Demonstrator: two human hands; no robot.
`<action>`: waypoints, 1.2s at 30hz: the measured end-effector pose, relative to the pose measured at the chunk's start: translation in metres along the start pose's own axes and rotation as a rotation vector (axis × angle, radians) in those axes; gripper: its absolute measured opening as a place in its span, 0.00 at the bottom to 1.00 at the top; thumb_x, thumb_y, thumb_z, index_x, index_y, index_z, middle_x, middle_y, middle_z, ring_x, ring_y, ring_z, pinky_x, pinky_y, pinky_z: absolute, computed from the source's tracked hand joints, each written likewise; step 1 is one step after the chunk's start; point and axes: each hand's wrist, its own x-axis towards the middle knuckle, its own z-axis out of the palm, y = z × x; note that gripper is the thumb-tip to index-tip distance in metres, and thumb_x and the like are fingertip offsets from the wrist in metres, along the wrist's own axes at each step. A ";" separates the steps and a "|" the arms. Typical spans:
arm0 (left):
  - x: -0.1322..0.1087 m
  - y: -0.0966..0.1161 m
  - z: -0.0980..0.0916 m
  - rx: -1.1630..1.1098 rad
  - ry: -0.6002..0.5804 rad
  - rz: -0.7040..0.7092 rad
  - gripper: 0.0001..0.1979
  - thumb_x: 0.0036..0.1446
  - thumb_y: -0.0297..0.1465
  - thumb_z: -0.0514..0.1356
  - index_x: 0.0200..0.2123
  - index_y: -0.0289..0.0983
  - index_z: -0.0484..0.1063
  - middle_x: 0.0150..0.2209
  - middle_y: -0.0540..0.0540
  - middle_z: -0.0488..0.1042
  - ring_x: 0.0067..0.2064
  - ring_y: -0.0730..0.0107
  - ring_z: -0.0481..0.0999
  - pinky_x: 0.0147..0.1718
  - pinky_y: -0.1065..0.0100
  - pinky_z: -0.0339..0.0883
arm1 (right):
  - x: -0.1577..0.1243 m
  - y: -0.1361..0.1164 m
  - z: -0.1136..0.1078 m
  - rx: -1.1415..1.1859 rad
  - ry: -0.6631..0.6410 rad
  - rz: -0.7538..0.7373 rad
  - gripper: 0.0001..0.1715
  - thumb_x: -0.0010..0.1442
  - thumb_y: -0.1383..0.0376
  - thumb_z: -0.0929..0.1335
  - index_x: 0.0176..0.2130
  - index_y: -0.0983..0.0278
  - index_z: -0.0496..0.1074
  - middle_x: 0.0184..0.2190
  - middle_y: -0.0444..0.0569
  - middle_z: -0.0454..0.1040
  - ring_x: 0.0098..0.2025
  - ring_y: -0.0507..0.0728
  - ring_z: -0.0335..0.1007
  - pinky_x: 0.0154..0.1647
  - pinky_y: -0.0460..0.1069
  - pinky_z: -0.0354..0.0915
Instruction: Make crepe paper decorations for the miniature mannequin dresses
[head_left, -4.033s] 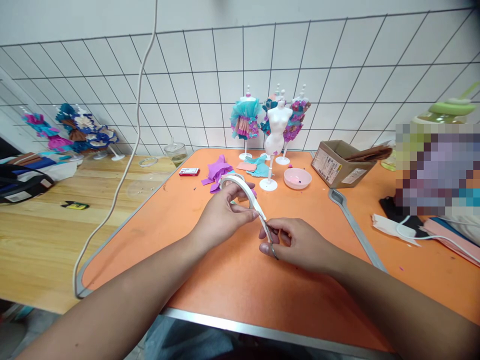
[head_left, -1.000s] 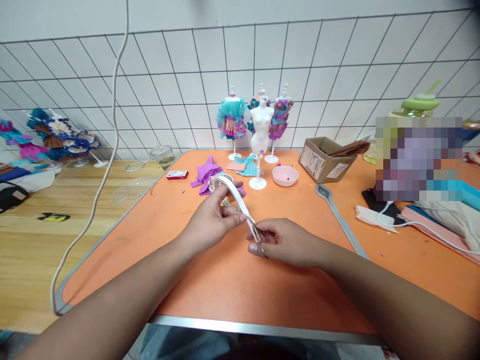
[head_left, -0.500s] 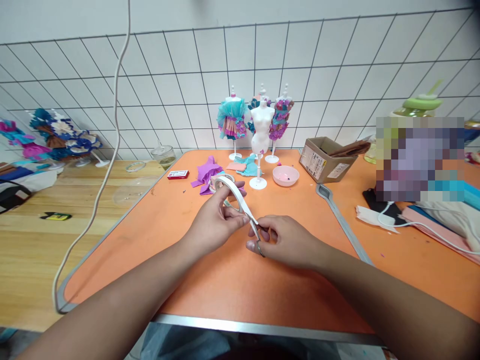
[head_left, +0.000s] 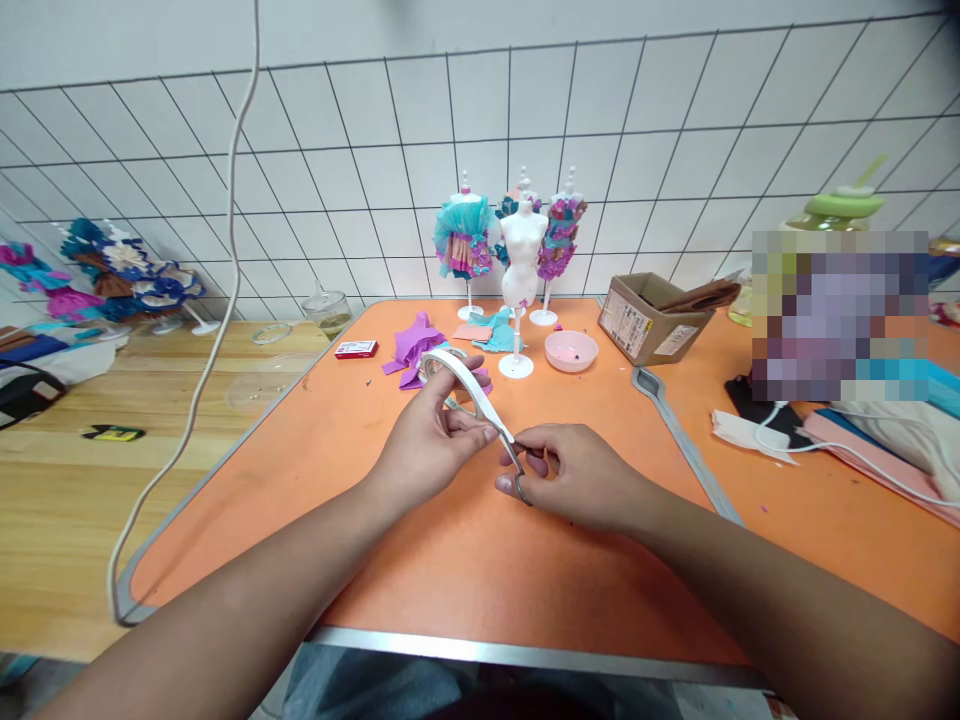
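My left hand (head_left: 427,435) is closed around a roll of white tape (head_left: 461,370), with a strip of it stretched toward my right. Small metal scissors (head_left: 520,480) are in my right hand (head_left: 566,475), the thumb in one handle loop. Their blades meet the tape strip near my left thumb; whether they have cut through I cannot tell. Behind my hands stands a bare white mini dress form (head_left: 523,255). Purple crepe paper (head_left: 418,345) lies partly behind the tape roll.
A pink bowl (head_left: 571,352), a cardboard box (head_left: 652,318) and a red-and-white small box (head_left: 356,349) stand on the orange table (head_left: 420,590). Decorated dress forms (head_left: 465,240) are at the back. A white cable (head_left: 232,210) hangs at left; a yellow-black cutter (head_left: 112,433) lies there.
My right hand has shifted slightly upward, and the scissors' handles have drawn closer together around the tape strip. My left hand keeps its hold on the roll.
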 end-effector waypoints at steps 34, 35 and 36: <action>0.004 -0.002 0.001 -0.014 0.026 0.007 0.36 0.47 0.26 0.65 0.60 0.45 0.60 0.56 0.42 0.65 0.32 0.77 0.74 0.38 0.67 0.71 | 0.002 0.005 0.005 0.037 -0.029 0.029 0.16 0.57 0.54 0.65 0.26 0.62 0.70 0.18 0.38 0.55 0.22 0.48 0.51 0.24 0.45 0.46; 0.004 -0.001 0.001 -0.012 0.024 0.000 0.36 0.47 0.26 0.66 0.60 0.45 0.60 0.57 0.42 0.64 0.32 0.78 0.74 0.38 0.66 0.71 | 0.002 0.005 0.005 0.018 -0.028 0.028 0.16 0.58 0.54 0.65 0.26 0.62 0.70 0.18 0.38 0.56 0.22 0.49 0.51 0.24 0.45 0.46; 0.003 -0.001 0.001 -0.015 0.018 -0.006 0.36 0.47 0.26 0.66 0.60 0.45 0.59 0.57 0.42 0.64 0.31 0.78 0.74 0.39 0.66 0.71 | 0.002 0.005 0.005 -0.009 -0.023 0.024 0.16 0.58 0.54 0.65 0.26 0.62 0.70 0.19 0.38 0.58 0.22 0.49 0.52 0.24 0.46 0.46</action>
